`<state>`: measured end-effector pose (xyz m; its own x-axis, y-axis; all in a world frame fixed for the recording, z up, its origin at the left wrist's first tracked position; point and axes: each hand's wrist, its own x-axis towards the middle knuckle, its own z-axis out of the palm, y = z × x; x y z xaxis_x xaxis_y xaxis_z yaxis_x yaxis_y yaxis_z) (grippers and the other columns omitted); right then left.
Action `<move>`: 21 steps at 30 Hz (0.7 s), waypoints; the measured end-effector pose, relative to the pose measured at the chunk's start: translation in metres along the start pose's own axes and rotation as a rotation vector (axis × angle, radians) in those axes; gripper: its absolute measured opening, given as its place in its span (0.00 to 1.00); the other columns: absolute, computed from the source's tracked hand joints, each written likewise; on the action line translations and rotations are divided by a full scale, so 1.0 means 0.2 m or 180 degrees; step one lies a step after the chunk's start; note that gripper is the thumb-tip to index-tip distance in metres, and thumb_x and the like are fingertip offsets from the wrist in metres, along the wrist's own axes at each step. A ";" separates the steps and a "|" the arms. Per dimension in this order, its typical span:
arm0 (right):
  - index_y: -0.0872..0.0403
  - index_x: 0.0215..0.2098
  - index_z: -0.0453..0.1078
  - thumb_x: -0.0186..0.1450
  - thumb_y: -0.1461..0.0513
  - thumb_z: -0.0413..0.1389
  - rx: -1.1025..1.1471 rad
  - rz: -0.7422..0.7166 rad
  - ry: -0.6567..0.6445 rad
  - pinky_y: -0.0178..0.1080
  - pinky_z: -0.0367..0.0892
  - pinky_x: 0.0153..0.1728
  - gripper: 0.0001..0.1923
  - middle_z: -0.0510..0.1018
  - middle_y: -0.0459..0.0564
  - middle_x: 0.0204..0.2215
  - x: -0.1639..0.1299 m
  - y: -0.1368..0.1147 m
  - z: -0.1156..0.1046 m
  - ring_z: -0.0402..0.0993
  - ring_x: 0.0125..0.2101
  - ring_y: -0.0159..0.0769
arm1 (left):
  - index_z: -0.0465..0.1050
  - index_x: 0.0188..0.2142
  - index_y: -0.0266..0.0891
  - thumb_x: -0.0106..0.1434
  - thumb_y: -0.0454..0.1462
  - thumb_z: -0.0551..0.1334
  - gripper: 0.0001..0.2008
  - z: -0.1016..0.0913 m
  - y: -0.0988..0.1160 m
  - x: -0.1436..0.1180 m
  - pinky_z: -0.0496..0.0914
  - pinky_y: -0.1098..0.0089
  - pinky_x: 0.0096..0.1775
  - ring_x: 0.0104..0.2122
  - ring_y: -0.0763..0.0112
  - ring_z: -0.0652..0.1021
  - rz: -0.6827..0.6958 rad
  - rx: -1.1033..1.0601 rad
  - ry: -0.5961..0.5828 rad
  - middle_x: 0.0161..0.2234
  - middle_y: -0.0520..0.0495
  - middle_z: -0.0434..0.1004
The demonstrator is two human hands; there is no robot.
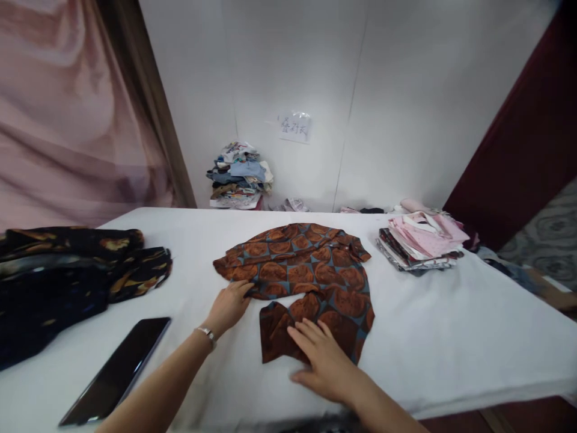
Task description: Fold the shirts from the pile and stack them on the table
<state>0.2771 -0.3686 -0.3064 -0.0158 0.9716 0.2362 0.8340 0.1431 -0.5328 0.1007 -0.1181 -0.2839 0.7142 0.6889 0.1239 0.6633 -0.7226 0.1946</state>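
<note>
A rust-brown and blue patterned shirt [311, 264] lies spread on the white-covered table in front of me, one sleeve bent toward me. My left hand [229, 308], with a bracelet on the wrist, is at the shirt's lower left edge, its fingers closed on the fabric there; the thumb is mostly hidden. Flat on the near sleeve rests my right hand [321, 361], fingers apart and thumb off to the side over the tablecloth.
A dark flowered garment [67, 282] covers the table's left side, with a black tablet-like device [121, 367] nearer me. Folded clothes [424, 240] are stacked at the right. Beyond the far edge rises a clothes pile [241, 174], below a paper sign [295, 127] on the wall.
</note>
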 end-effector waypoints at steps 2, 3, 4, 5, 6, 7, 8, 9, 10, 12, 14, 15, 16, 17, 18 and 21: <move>0.42 0.60 0.67 0.59 0.57 0.62 -0.0158 0.0106 -0.0080 0.58 0.61 0.56 0.31 0.72 0.55 0.57 0.08 0.00 0.06 0.66 0.56 0.55 | 0.75 0.50 0.42 0.61 0.30 0.53 0.20 -0.01 -0.02 0.00 0.68 0.60 0.53 0.54 0.58 0.74 -0.0011 0.0126 -0.0023 0.55 0.42 0.74; 0.43 0.54 0.73 0.59 0.61 0.59 -0.0258 0.0182 -0.0083 0.55 0.64 0.52 0.23 0.75 0.54 0.53 0.12 0.01 0.07 0.69 0.53 0.53 | 0.76 0.47 0.42 0.60 0.29 0.53 0.19 -0.01 -0.02 0.01 0.68 0.60 0.51 0.53 0.58 0.74 -0.0030 0.0230 -0.0020 0.53 0.42 0.76; 0.45 0.46 0.76 0.59 0.65 0.57 -0.0315 0.0243 -0.0099 0.53 0.66 0.49 0.18 0.78 0.54 0.49 0.15 0.02 0.06 0.71 0.49 0.51 | 0.76 0.44 0.41 0.59 0.28 0.52 0.19 -0.02 -0.03 0.01 0.69 0.60 0.50 0.52 0.58 0.75 -0.0049 0.0338 -0.0005 0.50 0.42 0.78; 0.47 0.39 0.77 0.57 0.68 0.55 -0.0269 0.0295 -0.0107 0.50 0.68 0.46 0.15 0.79 0.53 0.44 0.18 0.04 0.04 0.73 0.46 0.49 | 0.76 0.41 0.41 0.59 0.27 0.51 0.18 -0.04 -0.03 0.02 0.69 0.60 0.48 0.50 0.57 0.76 -0.0064 0.0423 0.0019 0.47 0.42 0.79; 0.48 0.35 0.77 0.56 0.69 0.53 -0.0080 0.0362 -0.0076 0.48 0.68 0.44 0.14 0.80 0.51 0.40 0.21 0.05 0.00 0.74 0.43 0.47 | 0.75 0.39 0.40 0.58 0.27 0.51 0.17 -0.06 -0.03 0.04 0.69 0.59 0.47 0.48 0.57 0.77 -0.0075 0.0468 0.0055 0.43 0.42 0.80; 0.49 0.32 0.76 0.55 0.69 0.52 0.0259 0.0454 0.0003 0.46 0.69 0.42 0.13 0.80 0.49 0.37 0.23 0.06 -0.05 0.74 0.40 0.45 | 0.74 0.36 0.40 0.58 0.27 0.50 0.16 -0.08 -0.03 0.04 0.68 0.59 0.46 0.46 0.56 0.78 -0.0071 0.0474 0.0108 0.40 0.41 0.80; 0.49 0.32 0.74 0.56 0.68 0.52 0.0716 0.0577 0.0131 0.43 0.70 0.40 0.12 0.80 0.47 0.34 0.23 0.07 -0.12 0.75 0.38 0.43 | 0.74 0.34 0.40 0.58 0.27 0.50 0.15 -0.11 -0.03 0.05 0.68 0.59 0.46 0.44 0.56 0.78 -0.0057 0.0452 0.0196 0.38 0.42 0.80; 0.48 0.34 0.74 0.58 0.66 0.51 0.1230 0.0713 0.0287 0.41 0.70 0.38 0.11 0.79 0.45 0.32 0.24 0.08 -0.19 0.75 0.35 0.40 | 0.72 0.32 0.40 0.58 0.27 0.50 0.14 -0.15 -0.03 0.04 0.67 0.59 0.46 0.43 0.57 0.78 -0.0037 0.0414 0.0323 0.36 0.42 0.80; 0.48 0.36 0.73 0.59 0.65 0.51 0.1734 0.0857 0.0467 0.39 0.70 0.37 0.11 0.79 0.44 0.31 0.23 0.09 -0.28 0.75 0.33 0.38 | 0.72 0.30 0.41 0.58 0.27 0.50 0.13 -0.18 -0.02 0.03 0.67 0.59 0.46 0.42 0.57 0.78 -0.0002 0.0375 0.0472 0.35 0.42 0.80; 0.49 0.39 0.73 0.59 0.61 0.53 0.2473 0.1071 0.0759 0.37 0.69 0.36 0.11 0.79 0.44 0.33 0.20 0.13 -0.45 0.75 0.33 0.35 | 0.71 0.29 0.41 0.57 0.27 0.50 0.13 -0.23 -0.02 -0.02 0.66 0.60 0.47 0.40 0.59 0.78 0.0129 0.0323 0.0737 0.33 0.44 0.79; 0.51 0.38 0.73 0.56 0.59 0.57 0.2826 0.1250 0.0863 0.36 0.68 0.36 0.12 0.79 0.45 0.34 0.17 0.17 -0.58 0.74 0.32 0.34 | 0.70 0.28 0.42 0.57 0.27 0.50 0.13 -0.24 -0.02 -0.10 0.66 0.61 0.47 0.37 0.61 0.77 0.0301 0.0303 0.0743 0.31 0.46 0.78; 0.52 0.37 0.74 0.55 0.57 0.59 0.2879 0.1364 0.0837 0.36 0.68 0.35 0.12 0.79 0.45 0.33 0.15 0.20 -0.62 0.74 0.31 0.34 | 0.70 0.28 0.42 0.57 0.27 0.49 0.14 -0.23 -0.02 -0.15 0.66 0.61 0.48 0.36 0.62 0.77 0.0370 0.0298 0.0617 0.30 0.46 0.78; 0.52 0.37 0.74 0.55 0.57 0.59 0.2862 0.1483 0.0769 0.36 0.68 0.34 0.12 0.79 0.45 0.32 0.14 0.23 -0.65 0.74 0.30 0.35 | 0.70 0.28 0.41 0.58 0.26 0.48 0.15 -0.21 -0.02 -0.20 0.65 0.61 0.49 0.35 0.63 0.77 0.0395 0.0295 0.0432 0.30 0.47 0.78; 0.53 0.36 0.74 0.55 0.56 0.60 0.2790 0.1590 0.0670 0.37 0.68 0.34 0.12 0.79 0.45 0.30 0.14 0.25 -0.65 0.74 0.30 0.35 | 0.71 0.29 0.41 0.57 0.25 0.48 0.16 -0.18 -0.02 -0.24 0.65 0.61 0.50 0.36 0.63 0.77 0.0352 0.0289 0.0225 0.31 0.47 0.78; 0.53 0.37 0.74 0.56 0.56 0.60 0.2677 0.1673 0.0565 0.37 0.68 0.33 0.13 0.79 0.45 0.29 0.14 0.28 -0.65 0.74 0.29 0.35 | 0.72 0.30 0.41 0.56 0.24 0.49 0.16 -0.16 -0.02 -0.27 0.65 0.60 0.50 0.38 0.63 0.77 0.0265 0.0268 0.0014 0.33 0.47 0.79; 0.52 0.38 0.76 0.57 0.56 0.60 0.2117 0.1684 0.0148 0.39 0.68 0.35 0.12 0.79 0.45 0.27 0.16 0.35 -0.59 0.74 0.30 0.37 | 0.75 0.36 0.42 0.56 0.27 0.52 0.16 -0.15 -0.03 -0.31 0.67 0.62 0.48 0.43 0.62 0.78 -0.0076 -0.0139 -0.0510 0.40 0.47 0.80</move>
<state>0.3992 -0.3490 -0.2396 0.3195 0.9351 -0.1531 0.2273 -0.2325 -0.9456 0.0463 -0.1541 -0.2630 0.7272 0.6854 -0.0374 0.6726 -0.7007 0.2381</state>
